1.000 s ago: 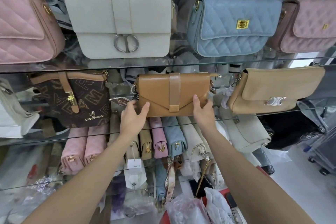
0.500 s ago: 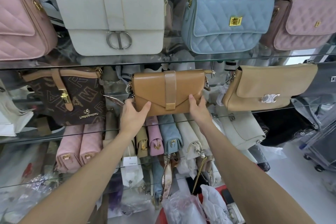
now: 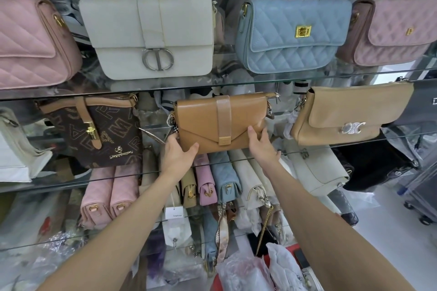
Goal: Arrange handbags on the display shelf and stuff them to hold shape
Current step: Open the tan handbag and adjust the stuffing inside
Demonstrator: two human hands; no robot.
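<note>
On glass shelf (image 3: 307, 152), both hands, left (image 3: 176, 156) and right (image 3: 262, 146), grip a tan flap handbag (image 3: 212, 123) (upright, paler centre strap).

We see the pink quilted bag (image 3: 30, 42) only partly, because the left edge cuts it. The fingers of the left hand (image 3: 176, 155) are hidden behind the tan handbag (image 3: 220, 123), and the small white tag (image 3: 174, 212) is too small to read.
</note>
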